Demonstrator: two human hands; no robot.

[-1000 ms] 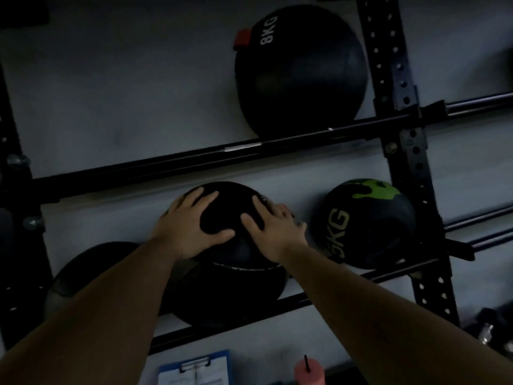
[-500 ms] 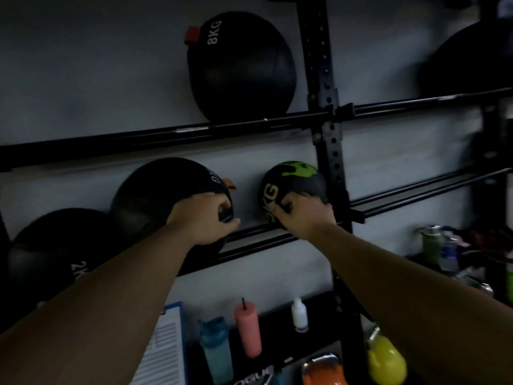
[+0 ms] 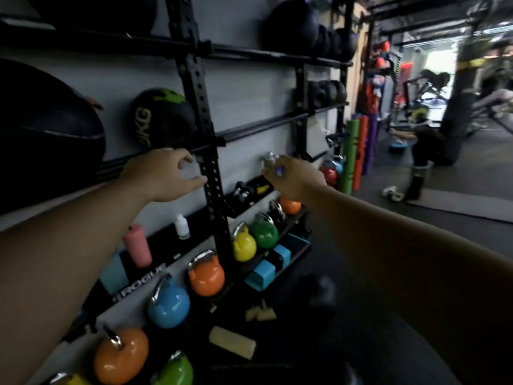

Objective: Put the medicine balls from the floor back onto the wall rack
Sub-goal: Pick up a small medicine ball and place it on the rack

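Both hands empty, out in front of the rack (image 3: 200, 87). Left hand (image 3: 163, 176): fingers loosely spread, holding nothing, just below the rail by the upright. Right hand (image 3: 294, 179): fingers half curled, empty, well clear of the balls.

Task's balls: two sit on the middle rail, a big black ball (image 3: 47, 129) at left and a green-marked ball (image 3: 162, 119) against the upright. A dark round shape (image 3: 319, 293) on the floor looks like a ball left to rack; too blurred to be sure.

Risks:
- Green-marked ball sits near the rail edge; a knock from the left hand could roll it off onto the kettlebells below.
- Bending for the floor ball, feet could catch the loose foam pieces (image 3: 231, 341).

Counts: kettlebells visible low on the rack: orange three, green two, yellow one, blue one. Bottles on the shelf: pink one (image 3: 138, 245), white one (image 3: 181, 226).
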